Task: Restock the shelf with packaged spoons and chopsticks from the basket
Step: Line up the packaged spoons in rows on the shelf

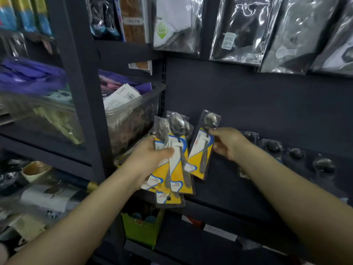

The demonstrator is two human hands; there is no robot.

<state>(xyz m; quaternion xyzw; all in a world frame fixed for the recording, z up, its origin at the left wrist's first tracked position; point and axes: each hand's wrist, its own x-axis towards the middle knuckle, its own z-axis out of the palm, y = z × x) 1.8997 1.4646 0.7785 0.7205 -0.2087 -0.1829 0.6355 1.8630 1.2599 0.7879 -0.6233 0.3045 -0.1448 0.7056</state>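
My left hand [152, 155] grips a fanned stack of packaged spoons [176, 169] with yellow and white cards, held in front of the dark shelf [248, 115]. To its right, my right hand [227, 143] pinches a single spoon pack [202, 150] by its right edge, tilted, with the spoon bowl at the top. More spoon packs [298, 153] lie in a row on the shelf to the right of my right hand. The basket is not in view.
A clear plastic bin [131, 113] of goods sits on the shelf to the left. Bagged items [242, 29] hang above. A green box [142, 229] stands on the lower shelf below the packs. A dark upright post [84, 92] divides the shelving.
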